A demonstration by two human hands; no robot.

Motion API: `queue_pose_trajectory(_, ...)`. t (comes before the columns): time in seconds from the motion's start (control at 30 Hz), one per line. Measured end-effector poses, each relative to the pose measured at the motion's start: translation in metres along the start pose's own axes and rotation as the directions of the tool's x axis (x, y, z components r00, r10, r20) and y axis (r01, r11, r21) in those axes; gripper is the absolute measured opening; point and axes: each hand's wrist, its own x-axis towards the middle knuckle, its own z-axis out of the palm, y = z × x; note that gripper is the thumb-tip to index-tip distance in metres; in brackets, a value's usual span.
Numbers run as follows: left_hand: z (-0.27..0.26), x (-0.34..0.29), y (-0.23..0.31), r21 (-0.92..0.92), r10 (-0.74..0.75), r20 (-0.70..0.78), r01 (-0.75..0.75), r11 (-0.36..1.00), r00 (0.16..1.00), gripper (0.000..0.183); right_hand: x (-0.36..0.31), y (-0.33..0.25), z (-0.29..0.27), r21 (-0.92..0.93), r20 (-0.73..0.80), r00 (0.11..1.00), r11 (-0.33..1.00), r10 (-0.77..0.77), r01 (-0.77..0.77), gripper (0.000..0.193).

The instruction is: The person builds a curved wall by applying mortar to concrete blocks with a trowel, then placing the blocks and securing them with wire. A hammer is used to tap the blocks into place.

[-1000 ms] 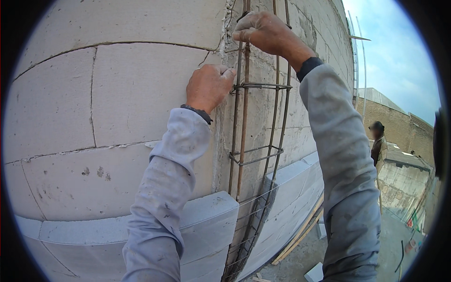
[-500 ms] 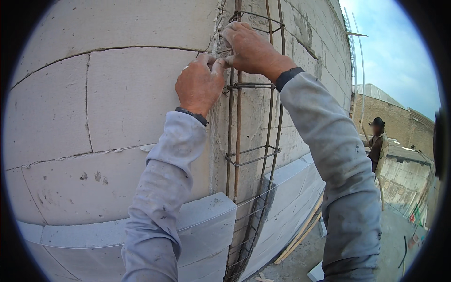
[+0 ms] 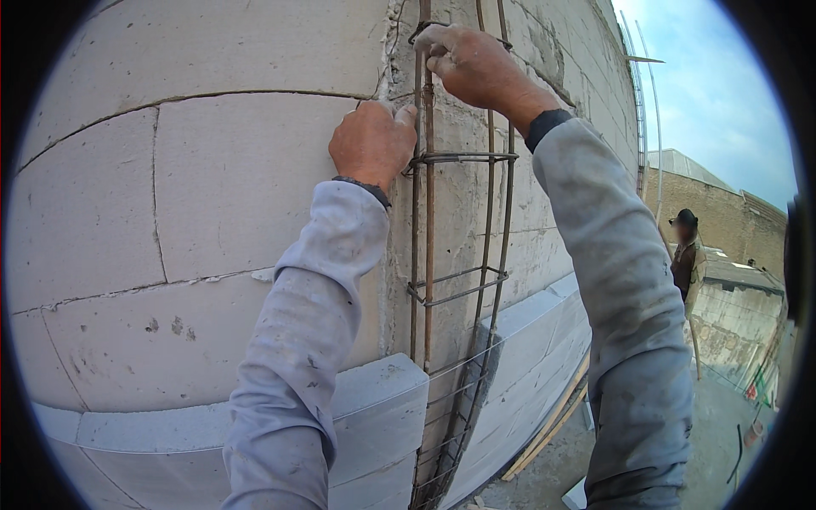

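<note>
A rusty steel rebar cage (image 3: 429, 229) of upright bars tied with square stirrups (image 3: 467, 157) stands in the gap at the corner of a block wall (image 3: 246, 170). My left hand (image 3: 374, 143) is closed at the left edge of the cage, above a stirrup, thumb toward the front bars. What its fingers hold is hidden. Higher up, my right hand (image 3: 484, 72) is closed in a pinch beside the front bars, just below the upper stirrup. Whatever lies between those fingertips is too small to make out. A thin wire (image 3: 394, 38) runs along the rough mortar left of the bars.
Lower pale blocks form a ledge (image 3: 382, 382) left of the cage, with another block row (image 3: 535, 314) on its right. Wooden strips (image 3: 552, 425) lie on the ground at right. Farther right a person (image 3: 684, 255) in a cap stands near a low wall.
My hands have moved apart. The right hand has risen slightly and shifted right, away from the left hand. My left hand has moved a little right, closer to the front bars.
</note>
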Motion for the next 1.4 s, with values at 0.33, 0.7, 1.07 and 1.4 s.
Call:
queue_pose_trajectory(0.33,-0.005,-0.002,-0.001,-0.156,0.045,0.185,-0.016,0.988,0.982,0.031,-0.018,-0.010,0.012,0.580,0.543,0.672,0.353,0.504,-0.734,0.053)
queue_pose_trajectory(0.7,0.004,-0.002,-0.011,-0.184,0.158,0.149,-0.130,0.974,0.976,0.032,-0.032,0.020,0.030,0.690,0.477,0.781,0.378,0.402,-0.617,0.040)
queue_pose_trajectory(1.07,0.004,-0.010,-0.021,-0.287,0.169,0.113,-0.131,0.949,0.979,0.031,-0.037,0.032,-0.004,0.549,0.522,0.769,0.545,0.368,-0.634,0.029)
queue_pose_trajectory(1.4,-0.014,-0.005,-0.010,0.046,0.213,-0.225,-0.207,0.977,0.951,0.036,-0.046,0.029,0.024,0.758,0.403,0.821,0.356,0.405,-0.547,0.017)
